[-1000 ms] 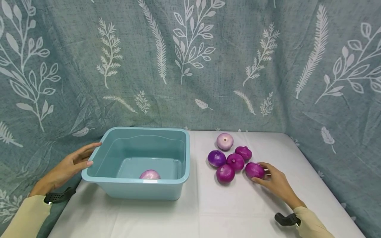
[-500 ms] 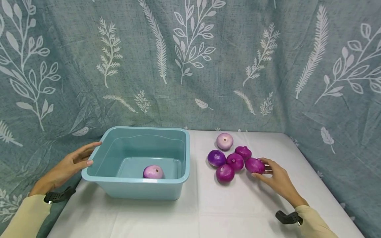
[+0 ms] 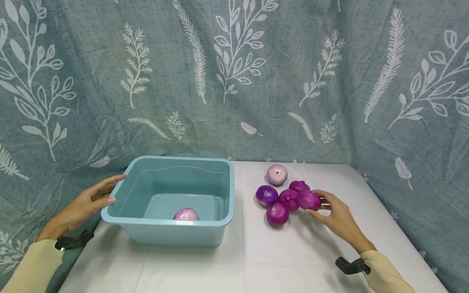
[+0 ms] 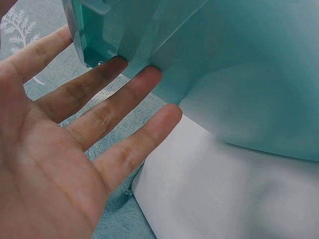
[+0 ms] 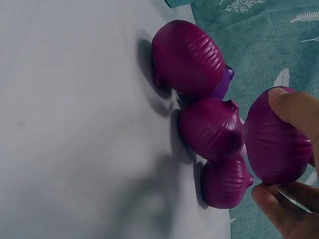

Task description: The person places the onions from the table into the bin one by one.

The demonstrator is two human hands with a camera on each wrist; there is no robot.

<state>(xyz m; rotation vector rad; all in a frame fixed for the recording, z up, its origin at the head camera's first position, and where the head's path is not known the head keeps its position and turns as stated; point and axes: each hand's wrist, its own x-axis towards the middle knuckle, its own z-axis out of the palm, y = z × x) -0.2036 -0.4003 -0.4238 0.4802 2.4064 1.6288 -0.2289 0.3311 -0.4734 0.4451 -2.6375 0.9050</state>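
Leaf-printed teal cloth (image 3: 271, 101) backs your white-draped table (image 3: 256, 252), left hand (image 3: 83, 205) spread, right hand (image 3: 338, 216) pinching a round magenta onion (image 3: 307, 200) between thumb and fingers.

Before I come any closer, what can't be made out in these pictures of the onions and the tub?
Head view: the underside of the onion in the tub, and the tub's near floor, both behind its front wall.
Right wrist view: most of the violet onion, behind the front onion.
Right wrist view: much of the right hand, cut off by the right edge.
Left wrist view: much of the tub, cut off by the top and right edges.
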